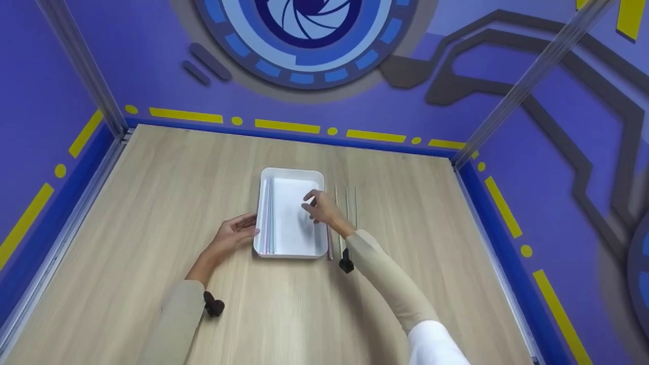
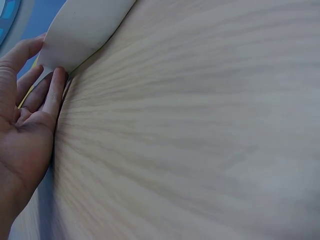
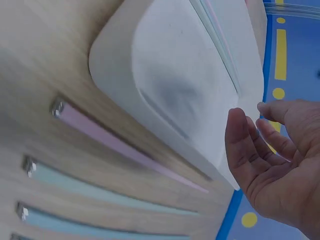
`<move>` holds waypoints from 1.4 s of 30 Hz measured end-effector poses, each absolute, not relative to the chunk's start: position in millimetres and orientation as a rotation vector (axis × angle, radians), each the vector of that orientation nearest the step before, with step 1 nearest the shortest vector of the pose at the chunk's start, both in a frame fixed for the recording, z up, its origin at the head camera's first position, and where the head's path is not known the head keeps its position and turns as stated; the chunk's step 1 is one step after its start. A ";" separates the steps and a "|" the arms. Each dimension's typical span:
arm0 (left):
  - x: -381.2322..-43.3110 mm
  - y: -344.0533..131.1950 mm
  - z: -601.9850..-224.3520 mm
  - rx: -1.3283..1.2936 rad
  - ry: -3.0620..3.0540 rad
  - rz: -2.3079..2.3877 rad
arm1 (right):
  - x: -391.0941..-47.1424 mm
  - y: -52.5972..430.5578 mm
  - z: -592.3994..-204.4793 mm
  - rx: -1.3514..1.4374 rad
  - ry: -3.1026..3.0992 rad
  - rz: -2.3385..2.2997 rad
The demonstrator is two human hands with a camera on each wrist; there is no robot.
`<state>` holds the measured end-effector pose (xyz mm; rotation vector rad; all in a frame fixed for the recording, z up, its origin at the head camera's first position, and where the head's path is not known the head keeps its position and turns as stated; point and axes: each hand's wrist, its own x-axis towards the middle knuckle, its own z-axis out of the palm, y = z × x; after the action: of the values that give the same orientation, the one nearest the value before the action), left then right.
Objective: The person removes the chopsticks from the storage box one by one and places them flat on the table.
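Note:
A white rectangular tray [image 1: 299, 252] lies on the table. Several slim pastel chopsticks [image 1: 269, 215] lie lengthwise in it, along its left wall. My left hand [image 1: 234, 234] is beside the tray, its fairly straight fingers and thumb at the outer left wall. In the left wrist view, the left hand [image 2: 30, 120] has its fingertips right at the tray wall [image 2: 80, 35]. Over the tray's right side hovers my right hand [image 1: 323, 207], thumb and forefinger apart and nothing between them. The right wrist view shows the right hand [image 3: 280, 160] with loosely bent fingers.
Right of the tray, several more chopsticks lie on the wooden table [image 1: 426, 243]: a pink one [image 3: 107, 135] close along the wall, then a green one [image 3: 90, 182] and a blue one [image 3: 85, 222], all with silvery ends. Blue-purple panels [image 1: 152, 61] border the table.

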<state>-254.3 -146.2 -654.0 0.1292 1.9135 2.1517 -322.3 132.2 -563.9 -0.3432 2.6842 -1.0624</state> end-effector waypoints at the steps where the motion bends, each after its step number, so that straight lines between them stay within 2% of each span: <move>1: -254.0 -146.0 -654.3 0.125 1.907 2.150 | -322.2 129.2 -567.2 -0.341 2.677 -1.049; 11: -256.0 -148.2 -653.9 0.132 1.878 2.175 | -319.6 100.5 -594.7 -0.256 2.625 -1.004; 20: -256.8 -147.0 -652.9 0.132 1.876 2.159 | -316.7 92.9 -603.5 -0.191 2.635 -0.984; 42: -258.6 -149.0 -653.7 0.137 1.904 2.134 | -307.3 69.7 -605.1 -0.399 2.611 -1.058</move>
<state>-258.6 -149.0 -653.7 0.1369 1.9036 2.1336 -307.3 69.7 -605.1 -0.3986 2.6115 -1.0575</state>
